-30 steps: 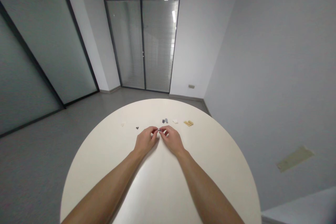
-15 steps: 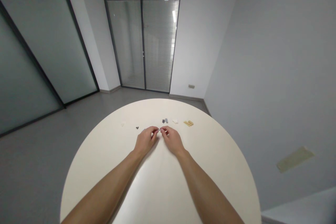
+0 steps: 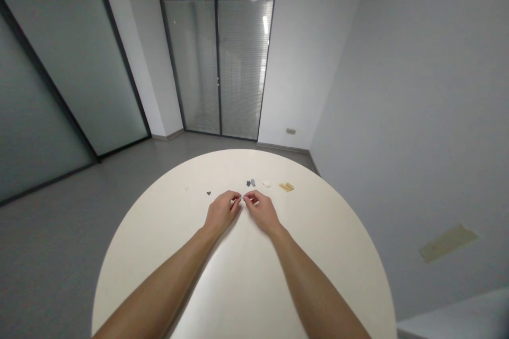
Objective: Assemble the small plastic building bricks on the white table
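My left hand (image 3: pixel 221 212) and my right hand (image 3: pixel 261 211) meet over the far middle of a round white table (image 3: pixel 318 243). Both pinch a tiny grey piece (image 3: pixel 242 198) between their fingertips; its shape is too small to make out. Just beyond the hands lie small loose pieces: a dark one (image 3: pixel 208 193) to the left, grey ones (image 3: pixel 250 183), a white one (image 3: pixel 266 184) and tan ones (image 3: pixel 286 187) to the right. A pale piece (image 3: pixel 186 188) lies farther left.
Grey floor surrounds the table. Glass doors with blinds (image 3: pixel 218 63) stand at the back, a frosted glass partition (image 3: pixel 47 90) on the left and a plain wall (image 3: pixel 417 106) close on the right.
Both hands stay pinched together at the same spot; only the fingertips shift slightly around the tiny piece.
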Motion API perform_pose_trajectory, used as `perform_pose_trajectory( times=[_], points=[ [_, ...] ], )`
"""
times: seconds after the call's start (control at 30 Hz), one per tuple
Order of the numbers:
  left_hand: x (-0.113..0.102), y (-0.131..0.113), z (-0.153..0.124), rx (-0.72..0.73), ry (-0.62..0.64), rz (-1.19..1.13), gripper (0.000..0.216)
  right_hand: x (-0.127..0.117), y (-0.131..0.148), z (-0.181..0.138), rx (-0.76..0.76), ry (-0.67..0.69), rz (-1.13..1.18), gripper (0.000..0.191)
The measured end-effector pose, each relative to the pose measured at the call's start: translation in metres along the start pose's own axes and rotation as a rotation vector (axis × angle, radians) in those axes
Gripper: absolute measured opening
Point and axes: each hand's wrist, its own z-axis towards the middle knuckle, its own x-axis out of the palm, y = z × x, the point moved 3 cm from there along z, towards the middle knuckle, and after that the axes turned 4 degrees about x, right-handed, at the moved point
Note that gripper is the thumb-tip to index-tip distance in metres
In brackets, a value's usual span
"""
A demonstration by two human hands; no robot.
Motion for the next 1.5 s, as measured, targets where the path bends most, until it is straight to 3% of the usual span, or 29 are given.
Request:
perform_pose_trajectory(
  times=[0.17,0.37,0.63,0.83,1.03,1.5],
  points=[
    [-0.001,-0.003,0.000,0.069,0.003,0.047,0.018,0.000,0.000,0.000,0.001,0.007,0.004,0.020],
    [0.004,0.000,0.001,0.054,0.022,0.069,0.015,-0.001,-0.004,0.001,0.024,-0.013,-0.041,0.017],
    [0.010,0.003,-0.004,0.070,0.079,0.100,0.016,-0.016,-0.016,0.002,0.220,-0.135,-0.402,0.013],
    [0.012,0.003,-0.003,0.072,0.073,0.087,0.018,-0.019,-0.016,0.005,0.148,-0.160,-0.620,0.016],
    [0.011,0.001,-0.003,0.078,0.075,0.076,0.018,-0.020,-0.019,0.011,0.214,-0.164,-0.659,0.014],
    [0.009,-0.002,-0.002,0.060,0.085,0.089,0.018,-0.014,-0.019,0.039,0.175,-0.060,-0.799,0.021]
  ],
)
